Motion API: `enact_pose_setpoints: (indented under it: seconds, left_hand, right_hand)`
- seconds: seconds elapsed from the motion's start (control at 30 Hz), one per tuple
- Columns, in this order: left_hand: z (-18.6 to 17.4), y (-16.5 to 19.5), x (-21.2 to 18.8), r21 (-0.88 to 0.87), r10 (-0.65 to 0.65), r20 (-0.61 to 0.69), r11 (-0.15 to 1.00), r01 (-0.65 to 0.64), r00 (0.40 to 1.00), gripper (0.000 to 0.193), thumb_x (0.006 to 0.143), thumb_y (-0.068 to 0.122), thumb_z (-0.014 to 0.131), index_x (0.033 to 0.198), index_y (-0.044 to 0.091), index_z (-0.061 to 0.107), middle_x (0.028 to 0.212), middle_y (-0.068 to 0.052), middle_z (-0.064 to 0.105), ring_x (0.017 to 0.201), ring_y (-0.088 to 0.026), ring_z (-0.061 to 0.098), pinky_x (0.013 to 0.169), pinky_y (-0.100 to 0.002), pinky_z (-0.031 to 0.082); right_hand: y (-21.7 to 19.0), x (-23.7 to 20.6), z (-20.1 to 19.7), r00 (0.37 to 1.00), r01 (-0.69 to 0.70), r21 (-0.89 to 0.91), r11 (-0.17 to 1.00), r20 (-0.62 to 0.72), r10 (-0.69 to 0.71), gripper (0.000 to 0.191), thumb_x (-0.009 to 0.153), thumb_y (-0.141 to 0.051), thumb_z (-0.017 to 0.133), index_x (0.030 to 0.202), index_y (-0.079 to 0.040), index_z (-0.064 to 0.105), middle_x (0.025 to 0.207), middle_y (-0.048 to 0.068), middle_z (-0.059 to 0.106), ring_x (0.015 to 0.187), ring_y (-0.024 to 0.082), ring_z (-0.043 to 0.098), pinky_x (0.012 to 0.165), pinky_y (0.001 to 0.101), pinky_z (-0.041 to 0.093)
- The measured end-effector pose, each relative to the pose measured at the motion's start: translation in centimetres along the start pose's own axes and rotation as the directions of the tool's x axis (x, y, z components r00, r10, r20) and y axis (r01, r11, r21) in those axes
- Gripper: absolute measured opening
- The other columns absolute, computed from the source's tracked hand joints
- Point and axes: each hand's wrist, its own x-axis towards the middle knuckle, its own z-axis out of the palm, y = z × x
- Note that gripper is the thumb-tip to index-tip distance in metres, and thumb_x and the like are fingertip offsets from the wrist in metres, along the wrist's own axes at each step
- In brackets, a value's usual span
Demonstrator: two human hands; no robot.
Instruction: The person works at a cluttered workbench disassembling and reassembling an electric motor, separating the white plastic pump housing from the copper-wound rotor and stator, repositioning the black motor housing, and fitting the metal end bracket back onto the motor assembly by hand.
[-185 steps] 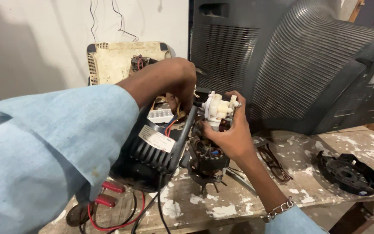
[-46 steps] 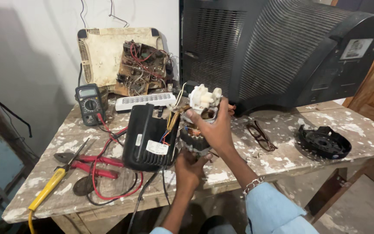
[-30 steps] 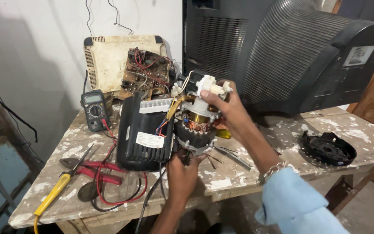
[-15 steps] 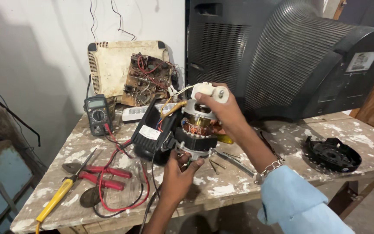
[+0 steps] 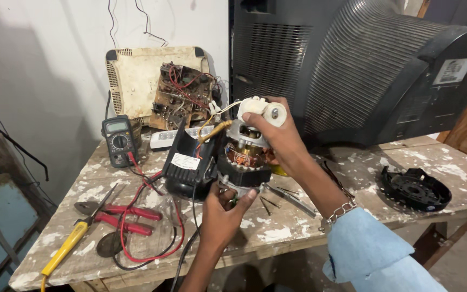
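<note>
- Because it fills the back right of the scene, the large black television (image 5: 363, 70) comes first: it sits rear-side out on the counter (image 5: 309, 227), and its ribbed shell crowds the space just behind the raised work.
- The counter is rough wood spattered with white paint; it carries everything below.
- A yellowed plastic casing (image 5: 136, 81) leans against the wall at the back left, with an exposed circuit board (image 5: 182, 97) propped in front of it.
- The electric motor (image 5: 244, 157), with copper windings showing, is held up off the counter near its middle, tilted, so both ends can be reached. A black housing (image 5: 187, 165) hangs against its left side, joined by wires.
- The right hand (image 5: 279, 140) is clenched over the motor's top, fingers wrapped round a white plastic part (image 5: 260, 111), which steadies the upper end.
- The left hand (image 5: 222, 216) cups the motor from underneath, fingers curled onto its lower end, taking the weight.
- A round black plastic cover (image 5: 414, 189) lies well apart on the right.
- A multimeter (image 5: 117, 140) stands at the left, its red lead (image 5: 147, 238) looping across the counter just beside the left forearm.
- Red-handled pliers (image 5: 120, 213) and a yellow-handled screwdriver (image 5: 66, 249) lie at the front left.
- Small metal tools (image 5: 287, 197) lie under the right wrist, close enough to be knocked.
</note>
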Motion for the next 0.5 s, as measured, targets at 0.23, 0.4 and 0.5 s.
enact_pose_setpoints:
  seconds: [0.23, 0.4, 0.5]
  left_hand:
    - [-0.1, -2.8, 0.5, -0.15, 0.006, 0.103, 0.989, 0.01, 0.995, 0.059, 0.086, 0.028, 0.08, 0.133, 0.001, 0.056, 0.088, -0.003, 0.064, 0.08, -0.011, 0.061, 0.069, -0.027, 0.051]
    - [0.9, -4.3, 0.8, -0.245, 0.059, 0.056, 0.969, -0.043, 0.997, 0.068, 0.087, 0.033, 0.077, 0.141, 0.006, 0.045, 0.112, -0.004, 0.07, 0.098, -0.01, 0.065, 0.083, -0.028, 0.053]
    - [0.7, -4.3, 1.3, -0.202, 0.02, 0.066, 0.979, -0.006, 0.998, 0.078, 0.083, 0.037, 0.08, 0.144, 0.006, 0.042, 0.124, -0.005, 0.069, 0.112, -0.012, 0.066, 0.096, -0.031, 0.051]
  right_hand:
    - [-1.2, -0.6, 0.7, 1.0, 0.014, -0.213, 0.977, 0.025, -0.009, 0.075, 0.081, -0.028, 0.08, 0.138, -0.006, 0.036, 0.116, 0.011, 0.067, 0.104, 0.016, 0.068, 0.083, 0.0332, 0.059]
    - [-0.8, -0.6, 0.9, 0.988, 0.121, -0.32, 0.94, 0.128, -0.084, 0.082, 0.079, -0.029, 0.083, 0.138, -0.005, 0.031, 0.118, 0.013, 0.066, 0.108, 0.018, 0.07, 0.091, 0.0326, 0.06]
    - [-0.1, -0.4, 0.5, 0.962, 0.216, -0.248, 0.944, 0.217, -0.163, 0.082, 0.079, -0.027, 0.084, 0.139, -0.004, 0.034, 0.124, 0.014, 0.065, 0.115, 0.018, 0.067, 0.097, 0.0338, 0.058]
